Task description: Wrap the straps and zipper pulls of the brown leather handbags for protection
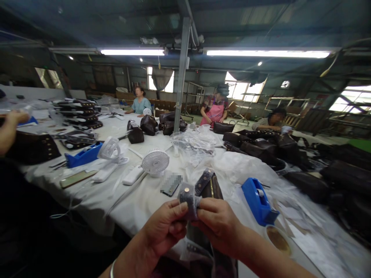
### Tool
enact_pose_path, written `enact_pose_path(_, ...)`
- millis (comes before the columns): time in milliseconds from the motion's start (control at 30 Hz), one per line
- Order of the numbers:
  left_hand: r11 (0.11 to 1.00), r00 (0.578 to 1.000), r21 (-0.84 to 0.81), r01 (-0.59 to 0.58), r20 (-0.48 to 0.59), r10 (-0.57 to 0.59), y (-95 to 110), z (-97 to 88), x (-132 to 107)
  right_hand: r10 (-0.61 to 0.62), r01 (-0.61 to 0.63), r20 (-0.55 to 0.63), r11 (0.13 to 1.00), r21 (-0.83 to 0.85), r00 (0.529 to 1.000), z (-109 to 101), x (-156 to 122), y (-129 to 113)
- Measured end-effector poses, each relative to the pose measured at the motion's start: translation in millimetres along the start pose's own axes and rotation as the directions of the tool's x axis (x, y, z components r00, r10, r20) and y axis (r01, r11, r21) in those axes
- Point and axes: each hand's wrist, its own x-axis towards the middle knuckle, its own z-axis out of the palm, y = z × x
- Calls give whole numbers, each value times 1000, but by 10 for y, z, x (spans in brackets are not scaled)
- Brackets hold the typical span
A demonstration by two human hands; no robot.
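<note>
A dark strap with a gold stud, wrapped in clear plastic film, is bent into a loop between my two hands. My left hand pinches the loop with thumb and fingers from the left. On the other side, my right hand grips the film-covered strap, its fingertips partly hidden behind it. Just beyond my hands lies a dark brown bag with a gold zipper line and a studded strap end. More dark leather hangs below my hands near my lap. A phone-like device lies to the left of the loop.
A blue tape dispenser and a round tub stand at right. White fans and another blue dispenser are at left. Plastic film and bags heap beyond. Several co-workers sit or stand around; one hand reaches in at far left.
</note>
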Motion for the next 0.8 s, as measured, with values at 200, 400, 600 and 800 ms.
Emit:
enact_pose_path(200,808,952,525,-267,15,305,17,138,-119,322,-335,108,827,451,941,-99,39,-60)
enact_pose_path(400,419,812,794,-440,153,563,-135,181,-146,743,-594,244,247,766,623,29,156,-202)
enact_pose_path(600,211,701,852,-479,227,676,-282,25,-138,760,-559,38,442,702,649,115,109,-235)
enact_pose_path(800,937,979,284,-201,101,179,-93,-119,-180,414,-379,3,829,411,910,-36,84,-173)
